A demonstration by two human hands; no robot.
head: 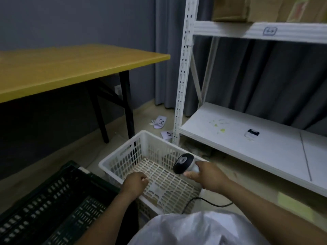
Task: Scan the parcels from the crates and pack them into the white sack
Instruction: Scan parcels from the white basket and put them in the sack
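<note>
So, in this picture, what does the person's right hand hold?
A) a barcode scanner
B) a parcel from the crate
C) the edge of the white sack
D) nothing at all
A: the right hand grips the handle of the barcode scanner, whose black and white head points down into the white crate.

Perforated plastic crate (123, 161), wood-grain tabletop (70, 68)
</note>
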